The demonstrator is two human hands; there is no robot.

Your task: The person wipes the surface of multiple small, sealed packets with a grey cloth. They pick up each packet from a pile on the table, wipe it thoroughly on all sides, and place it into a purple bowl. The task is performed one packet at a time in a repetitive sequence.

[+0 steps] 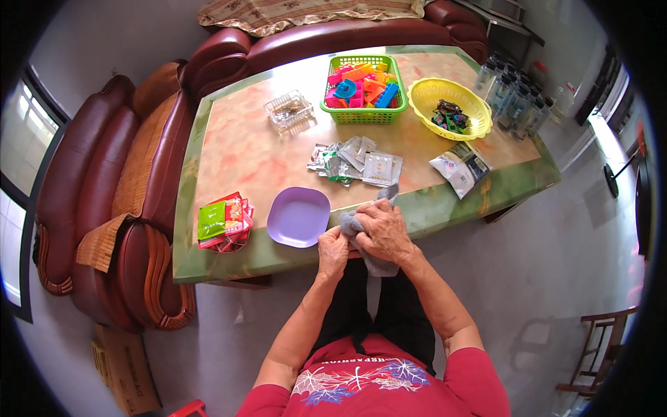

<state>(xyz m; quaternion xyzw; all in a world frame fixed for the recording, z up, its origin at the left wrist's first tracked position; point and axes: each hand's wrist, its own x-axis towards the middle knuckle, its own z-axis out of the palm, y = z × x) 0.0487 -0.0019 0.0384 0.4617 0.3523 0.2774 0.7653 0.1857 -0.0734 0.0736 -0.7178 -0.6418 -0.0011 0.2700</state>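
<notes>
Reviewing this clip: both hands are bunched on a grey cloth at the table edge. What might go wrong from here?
The purple plate sits close to the table's near edge beside the left hand; a sweep of the grey cloth could knock it off. The right hand is near the loose silver packets, which could scatter.

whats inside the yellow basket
The yellow basket holds a small pile of dark pieces, some green. What lies beneath the pile is hidden.

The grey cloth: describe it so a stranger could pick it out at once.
Start at the green-edged marble table and go to its near edge, just right of the purple plate. There the left hand and right hand grip the grey cloth, the only soft, crumpled grey thing among glossy packets.
</notes>
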